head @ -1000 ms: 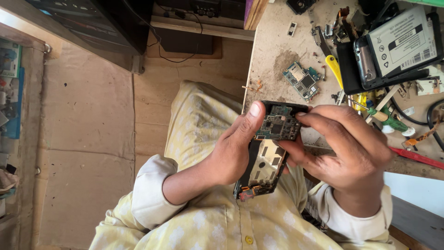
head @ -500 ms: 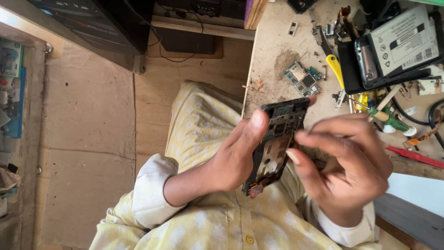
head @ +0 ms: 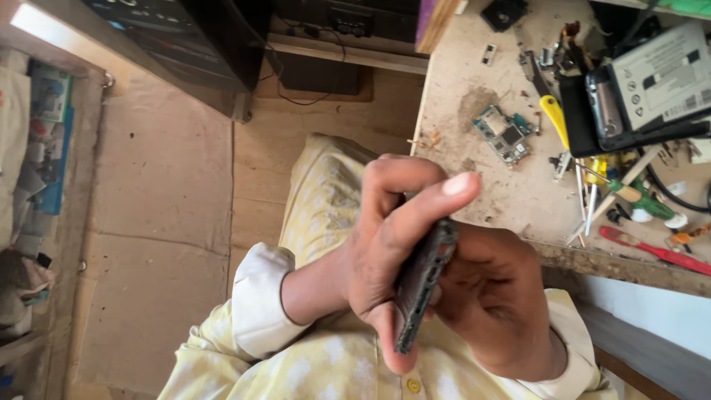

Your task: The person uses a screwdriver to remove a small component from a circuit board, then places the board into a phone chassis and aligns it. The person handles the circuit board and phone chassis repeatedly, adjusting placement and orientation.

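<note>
Seen from above, looking down over a lap. At far left, a heap of papers [head: 33, 148] against a wall, then bare tan floor [head: 163, 222] and a dark cabinet [head: 185, 37] at the top. Toward the middle, a knee [head: 326, 185] in pale yellow patterned cloth, raised under the hands. Left hand [head: 374, 252], out of a rolled white cuff, closed on a phone frame [head: 424, 281]: thumb low on the near face, forefinger stretched across the upper end, probably to keep the thin part from twisting. Phone frame in the centre of view, above the lap and just short of the bench edge, pinched between both hands and turned edge-on, probably to bring its side up for a close look. Shows as a slim dark strip, slanted from upper right to lower left, with small notches and a bit of green along the rim; faces hidden at this angle. Right hand [head: 489, 296] wrapped round the far face from behind, fingers curled in a firm hold, fingertips out of sight. Further right, a dusty bench [head: 459, 133] kept within easy reach: a small green board [head: 505, 135] lying loose, a yellow screwdriver [head: 554, 118] beside it, an opened phone [head: 652, 81] with a white-labelled battery at upper right, then a green tool [head: 644, 201] and a red tool [head: 652, 252] near the front edge, among screws and scraps too small to tell apart.
</note>
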